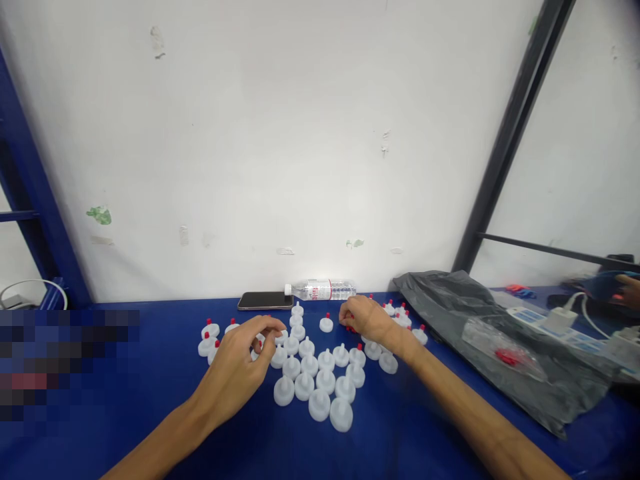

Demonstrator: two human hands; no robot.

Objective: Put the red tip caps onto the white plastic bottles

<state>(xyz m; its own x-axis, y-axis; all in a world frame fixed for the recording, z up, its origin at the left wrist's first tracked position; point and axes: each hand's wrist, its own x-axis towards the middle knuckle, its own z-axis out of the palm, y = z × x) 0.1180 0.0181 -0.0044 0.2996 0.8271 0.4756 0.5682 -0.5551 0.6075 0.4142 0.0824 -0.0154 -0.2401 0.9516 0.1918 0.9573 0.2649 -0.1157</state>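
Several white nozzle caps [320, 383] stand in rows on the blue table [150, 393], some with small red tips [210, 328]. My left hand [245, 363] hovers over the left end of the rows, fingers curled in a pinch at a white cap near its fingertips. My right hand [367, 320] reaches to the far side of the group, fingers closed over something red and small that I cannot name. A lone red-tipped cap [327, 324] stands between the two hands.
A clear water bottle [323, 289] lies on its side by the wall, beside a dark phone [265, 301]. A grey plastic bag [500, 347] with a clear pouch of red pieces lies at right. Beyond it are power strips [550, 319] and another person's hand [629, 291].
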